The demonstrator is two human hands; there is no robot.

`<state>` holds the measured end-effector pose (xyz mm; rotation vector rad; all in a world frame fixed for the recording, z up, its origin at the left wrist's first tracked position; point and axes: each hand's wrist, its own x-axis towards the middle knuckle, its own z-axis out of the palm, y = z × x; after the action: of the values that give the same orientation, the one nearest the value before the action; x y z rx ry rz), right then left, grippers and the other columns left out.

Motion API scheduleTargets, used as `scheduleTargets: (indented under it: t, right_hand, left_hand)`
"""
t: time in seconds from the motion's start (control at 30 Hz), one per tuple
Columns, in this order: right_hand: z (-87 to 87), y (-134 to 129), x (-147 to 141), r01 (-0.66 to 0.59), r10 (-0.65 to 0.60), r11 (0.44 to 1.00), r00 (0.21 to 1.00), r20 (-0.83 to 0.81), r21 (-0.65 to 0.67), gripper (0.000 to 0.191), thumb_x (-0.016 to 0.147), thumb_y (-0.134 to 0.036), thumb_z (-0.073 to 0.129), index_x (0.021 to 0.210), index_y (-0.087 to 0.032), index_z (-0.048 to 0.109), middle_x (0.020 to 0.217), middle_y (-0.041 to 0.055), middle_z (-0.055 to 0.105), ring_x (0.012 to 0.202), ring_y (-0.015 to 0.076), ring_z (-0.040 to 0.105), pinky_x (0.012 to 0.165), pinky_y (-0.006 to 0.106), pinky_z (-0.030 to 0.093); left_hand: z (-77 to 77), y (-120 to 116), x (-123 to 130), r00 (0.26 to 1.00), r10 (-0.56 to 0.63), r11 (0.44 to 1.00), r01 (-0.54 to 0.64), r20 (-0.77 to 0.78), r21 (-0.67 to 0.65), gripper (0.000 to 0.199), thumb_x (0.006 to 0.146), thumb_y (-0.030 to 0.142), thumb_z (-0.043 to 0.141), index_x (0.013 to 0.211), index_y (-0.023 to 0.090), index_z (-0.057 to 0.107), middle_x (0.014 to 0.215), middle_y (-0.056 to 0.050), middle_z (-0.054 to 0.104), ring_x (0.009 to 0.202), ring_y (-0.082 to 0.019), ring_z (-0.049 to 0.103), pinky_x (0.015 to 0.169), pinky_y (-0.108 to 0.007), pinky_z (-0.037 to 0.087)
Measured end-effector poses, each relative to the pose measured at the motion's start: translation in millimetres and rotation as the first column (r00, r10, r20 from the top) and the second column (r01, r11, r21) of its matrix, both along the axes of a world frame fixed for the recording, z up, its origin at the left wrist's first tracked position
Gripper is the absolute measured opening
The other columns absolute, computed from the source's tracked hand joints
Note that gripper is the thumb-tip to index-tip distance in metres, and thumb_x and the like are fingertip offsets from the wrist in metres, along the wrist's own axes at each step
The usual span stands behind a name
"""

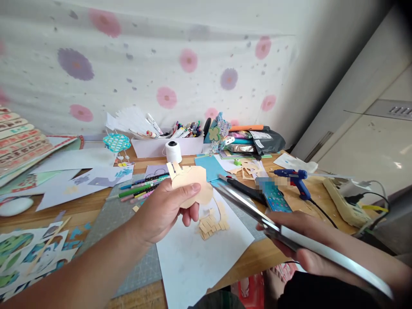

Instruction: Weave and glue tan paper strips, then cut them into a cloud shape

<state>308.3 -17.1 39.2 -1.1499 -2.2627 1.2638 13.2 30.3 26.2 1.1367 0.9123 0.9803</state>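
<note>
My left hand (170,201) pinches a tan paper cutout (189,178) between thumb and fingers, above the desk. The cutout has a wavy outline and thin strips standing up along its top left edge. In my right hand (299,240) are large metal scissors (254,210), blades pointing up and left towards the cutout but apart from it. How far the blades are parted I cannot tell. Below lies a white paper sheet (199,266) with tan paper scraps (212,224) on it, partly under a grey cutting mat's edge line.
Coloured markers (138,191) lie on the grey cutting mat (135,266). A phone (275,197), a blue glue gun (298,178) and a power strip (344,201) sit at right. A thread spool (174,152) stands before the white pen box (151,146). Printed cutouts (35,257) lie at left.
</note>
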Motion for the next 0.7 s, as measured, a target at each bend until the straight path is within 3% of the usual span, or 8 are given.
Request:
scheduleTargets:
  t: [0.13,0.27,0.37,0.5,0.7]
  right_hand:
    - [18.0,1.2,11.4,-0.094,0.107,0.990,0.987,0.120,-0.107,0.057,0.087,-0.068,0.046,0.120,-0.024,0.061,0.092,0.0070,0.067,0.077,0.0217,0.064,0.066,0.029,0.052]
    - [35.9,8.0,1.6,-0.198,0.225,0.970,0.952,0.208,-0.140,0.062,0.086,-0.073,0.041,0.104,-0.019,0.068,0.086,0.0073,0.067,0.073,0.0193,0.061,0.063,0.027,0.049]
    - [50.6,12.2,-11.2,-0.209,0.240,0.968,0.932,0.272,-0.138,0.066,0.086,-0.075,0.038,0.100,-0.018,0.069,0.083,0.0071,0.066,0.071,0.0194,0.060,0.063,0.028,0.047]
    - [65.4,12.3,-23.9,-0.236,0.279,0.954,0.925,0.257,-0.188,0.054,0.088,-0.066,0.047,0.101,-0.020,0.072,0.086,0.0066,0.070,0.073,0.0195,0.064,0.065,0.028,0.048]
    - [71.3,12.4,-30.5,-0.202,0.253,0.959,0.925,0.282,-0.197,0.057,0.088,-0.068,0.044,0.100,-0.019,0.071,0.089,0.0081,0.071,0.078,0.0217,0.065,0.069,0.031,0.049]
  left_hand:
    - [0.8,4.9,-5.0,0.995,-0.083,0.996,0.084,-0.057,0.007,0.029,0.073,0.041,0.069,0.063,0.015,0.059,0.039,0.000,0.059,0.033,-0.007,0.047,0.030,-0.013,0.034]
    - [1.7,5.2,-6.3,0.973,-0.199,0.980,0.195,-0.116,-0.045,0.028,0.071,0.038,0.068,0.059,0.015,0.058,0.036,0.001,0.057,0.028,-0.005,0.042,0.028,-0.012,0.033]
    - [3.8,5.1,-7.7,0.969,-0.216,0.975,0.208,-0.120,-0.075,0.026,0.070,0.037,0.067,0.060,0.014,0.059,0.036,0.002,0.056,0.027,-0.004,0.040,0.027,-0.011,0.031]
    - [7.5,5.7,-9.5,0.969,-0.213,0.976,0.205,-0.121,-0.081,0.025,0.071,0.035,0.065,0.058,0.015,0.057,0.035,0.001,0.056,0.026,-0.004,0.040,0.026,-0.010,0.029]
    - [1.4,5.3,-9.2,0.950,-0.290,0.955,0.279,-0.118,-0.101,0.024,0.070,0.036,0.066,0.067,0.013,0.060,0.035,0.002,0.056,0.025,-0.004,0.038,0.026,-0.010,0.025]
